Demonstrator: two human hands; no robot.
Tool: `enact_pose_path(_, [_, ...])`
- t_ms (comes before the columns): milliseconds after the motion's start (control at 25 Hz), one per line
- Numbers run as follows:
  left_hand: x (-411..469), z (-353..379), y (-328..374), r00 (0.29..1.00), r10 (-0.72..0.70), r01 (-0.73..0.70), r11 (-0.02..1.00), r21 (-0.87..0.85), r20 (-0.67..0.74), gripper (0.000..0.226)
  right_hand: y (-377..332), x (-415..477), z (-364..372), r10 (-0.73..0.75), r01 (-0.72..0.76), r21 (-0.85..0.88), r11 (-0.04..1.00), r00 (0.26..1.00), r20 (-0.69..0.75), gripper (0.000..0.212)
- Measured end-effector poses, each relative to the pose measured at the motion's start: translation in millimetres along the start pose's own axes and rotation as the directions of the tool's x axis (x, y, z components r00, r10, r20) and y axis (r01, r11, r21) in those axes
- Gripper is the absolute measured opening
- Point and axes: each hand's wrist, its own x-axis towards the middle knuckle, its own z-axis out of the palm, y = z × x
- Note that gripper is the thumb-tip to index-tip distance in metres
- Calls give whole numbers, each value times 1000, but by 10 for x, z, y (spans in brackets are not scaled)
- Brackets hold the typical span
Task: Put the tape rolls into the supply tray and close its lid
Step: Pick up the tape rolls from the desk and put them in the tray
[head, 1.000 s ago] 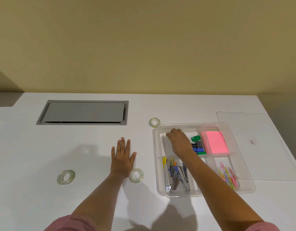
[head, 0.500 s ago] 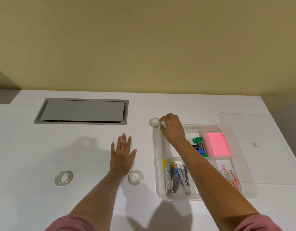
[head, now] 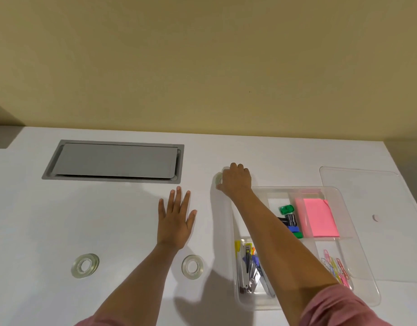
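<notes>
A clear supply tray [head: 365, 257] stands open at the right of the white table, holding pink notes, clips and staplers. Its clear lid [head: 376, 198] lies flat behind and to the right of it. My right hand [head: 235, 182] reaches past the tray's far left corner, its fingers closed around a small clear tape roll [head: 218, 178] that is mostly hidden by them. My left hand [head: 177, 220] rests flat on the table with its fingers spread. One tape roll [head: 192, 265] lies just right of my left wrist, and another tape roll [head: 85, 265] lies further left.
A grey metal cable hatch [head: 113, 162] is set flush into the table at the back left. A beige wall runs along the table's far edge. The table's right edge passes just beyond the lid.
My right hand left the tray's back left compartment, moved to the roll behind the tray and closed over it. My left hand stayed flat.
</notes>
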Motion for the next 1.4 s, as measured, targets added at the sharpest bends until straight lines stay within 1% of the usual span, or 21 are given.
enact_pose_path(120, [6, 43, -10, 1000, -4, 5, 1000, 21, -10, 81, -35, 77, -2, 14, -14, -29, 999, 999, 31, 56])
enact_pose_path(160, [6, 47, -8, 1000, -5, 5, 1000, 20, -14, 81, -49, 95, -1, 19, -18, -25, 1000, 999, 34, 54])
enact_pose_path(280, [8, 44, -5, 1000, -3, 3, 1000, 20, -11, 82, -84, 99, 4, 12, -13, 28, 1000, 1000, 16, 38])
enact_pose_path(400, [0, 58, -16, 1000, 6, -5, 1000, 8, -19, 83, -57, 29, -39, 38, -33, 169, 985, 999, -30, 32])
enact_pose_path(560, [-10, 55, -22, 1000, 16, -16, 1000, 12, -17, 86, 126, -112, -177, 116, -55, 417, 907, 985, -124, 26])
enact_pose_path(640, [-13, 42, -24, 1000, 21, -21, 1000, -1, -17, 89, 269, -227, -250, 142, -49, 500, 865, 979, -149, 22])
enact_pose_path(720, [-30, 17, -15, 1000, 23, -24, 999, -34, -16, 91, 432, -389, -307, 164, -50, 540, 840, 973, -165, 22])
enact_pose_path(800, [-65, 0, -17, 1000, 24, -25, 999, -48, -15, 91, 576, -563, -323, 158, -54, 522, 851, 975, -157, 28])
enact_pose_path(1040, [-285, 4, -43, 999, 28, -29, 997, -67, -21, 97, 713, -1063, -144, 55, -17, 417, 909, 995, -81, 46])
enact_pose_path(1200, [-273, 26, -82, 1000, 21, -20, 997, -70, 15, 104, 641, -1103, 45, -14, 27, 305, 952, 999, -46, 45])
enact_pose_path(1240, [-269, 29, -83, 999, 19, -16, 996, -82, 31, 100, 622, -1100, 97, -28, 35, 269, 963, 999, -31, 44])
enact_pose_path(1360, [-292, 53, -101, 998, 8, -2, 996, -89, 70, 62, 584, -1113, 205, -70, 73, 119, 990, 997, -28, 42])
enact_pose_path(1400, [-295, 68, -112, 997, 1, 6, 995, -96, 74, 58, 581, -1102, 215, -80, 83, 76, 994, 996, -38, 41])
